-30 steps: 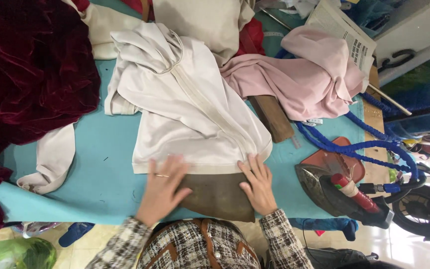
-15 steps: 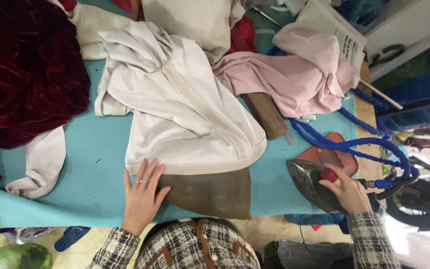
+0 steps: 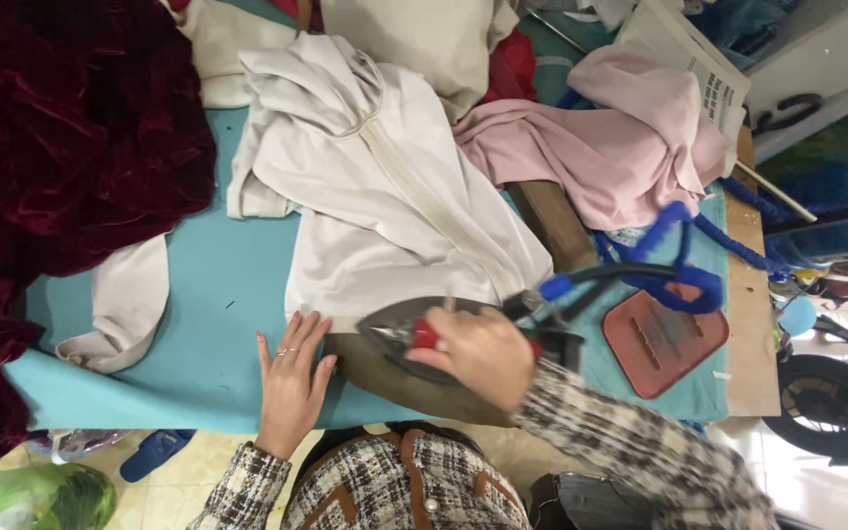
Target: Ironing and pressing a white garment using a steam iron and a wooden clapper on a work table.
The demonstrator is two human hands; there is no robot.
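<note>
Hands: right (image 3: 483, 351) grips iron (image 3: 424, 339) over brown cloth (image 3: 414, 388) at table's near edge, left (image 3: 291, 378) flat, open beside.

The ironing board (image 3: 198, 324) is lying across the scene, left to right. The jacket (image 3: 395, 206) is lying on its middle, reaching toward the far edge. The brown cloth piece (image 3: 414, 378) is lying on the near edge, just under the jacket's hem. The iron (image 3: 424, 329) is sitting on that piece, held by the right hand (image 3: 483, 353). The left hand (image 3: 291, 378) is resting flat on the board, just left of the cloth piece. The iron rest (image 3: 664, 339) is lying on the board to the right of the iron. The cord (image 3: 669, 270) is running from the iron toward the far right. The velvet heap (image 3: 61, 157) is lying at the far left. The folded fabric (image 3: 610, 147) is lying far right, behind the cord.
</note>
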